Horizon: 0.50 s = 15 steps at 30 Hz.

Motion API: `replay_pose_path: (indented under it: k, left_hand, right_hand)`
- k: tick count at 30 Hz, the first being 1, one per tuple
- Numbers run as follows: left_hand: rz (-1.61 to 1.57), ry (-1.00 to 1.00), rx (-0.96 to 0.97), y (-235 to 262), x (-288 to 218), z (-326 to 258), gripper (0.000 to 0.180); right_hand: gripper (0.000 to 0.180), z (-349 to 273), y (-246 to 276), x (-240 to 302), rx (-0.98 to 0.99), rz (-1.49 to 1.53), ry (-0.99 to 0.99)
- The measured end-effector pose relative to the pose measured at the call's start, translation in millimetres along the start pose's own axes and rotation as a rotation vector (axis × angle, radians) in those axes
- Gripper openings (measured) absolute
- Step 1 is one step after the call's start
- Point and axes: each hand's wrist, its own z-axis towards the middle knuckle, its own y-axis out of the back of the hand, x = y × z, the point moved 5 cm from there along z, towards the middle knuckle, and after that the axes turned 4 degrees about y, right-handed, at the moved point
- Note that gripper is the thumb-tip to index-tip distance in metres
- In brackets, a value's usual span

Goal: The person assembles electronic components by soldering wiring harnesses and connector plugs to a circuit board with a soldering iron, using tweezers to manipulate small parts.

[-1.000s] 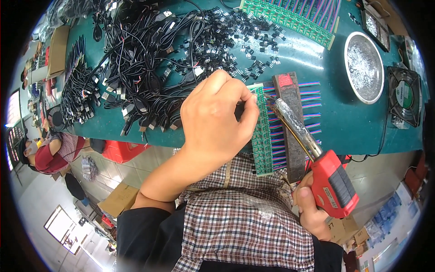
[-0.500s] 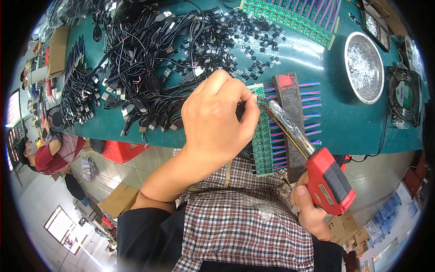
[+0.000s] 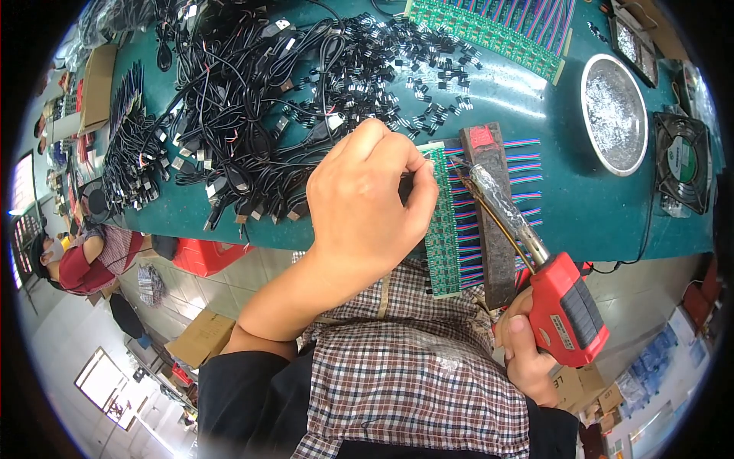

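Observation:
My left hand (image 3: 371, 199) is closed in a pinch by the far end of a narrow green circuit board strip (image 3: 442, 252). What it pinches is hidden behind the fingers. My right hand (image 3: 527, 352) grips a red soldering gun (image 3: 569, 310) with a black grip panel. Its metal barrel (image 3: 501, 203) slants up and left, the dark tip just right of the board's far end and apart from my left fingertips. Coloured flat wires (image 3: 526, 177) run rightward from the board, passing under a dark heavy bar (image 3: 498, 264) with a red patch.
Black cables (image 3: 252, 115) with plugs pile up at the left, beside small black components (image 3: 382, 65). More wired boards (image 3: 489, 34) lie at the back. Rightward stand a round metal bowl (image 3: 615, 115) of silvery bits and a square fan (image 3: 680, 162). Another person (image 3: 84, 260) sits far left.
The soldering gun has shifted slightly right and down, so its tip has drawn away from the board and my left fingers. My left hand stays in place.

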Motion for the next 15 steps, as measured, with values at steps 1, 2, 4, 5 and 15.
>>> replay_pose_path:
  k: [1, 2, 4, 5, 15]
  left_hand:
    - [0.001, 0.001, 0.002, 0, 0, 0, 0.016]
    - [0.001, 0.001, 0.001, 0, 0, 0, 0.016]
    - [0.006, 0.009, 0.016, 1, 0, 0, 0.014]
    - [0.005, 0.009, 0.016, 2, 1, 0, 0.014]
    - [-0.12, 0.016, 0.147, 5, 5, 10, 0.011]
  right_hand:
    - [0.016, 0, 0, 0, 0.004, -0.002, 0.016]
    - [0.016, 0, 0, 1, 0.004, -0.002, 0.016]
    - [0.016, 1, -1, 3, -0.001, -0.016, 0.043]
    - [0.016, 0, 0, 3, -0.002, -0.016, 0.043]
    - [0.021, -14, 3, -7, -0.039, -0.034, -0.041]
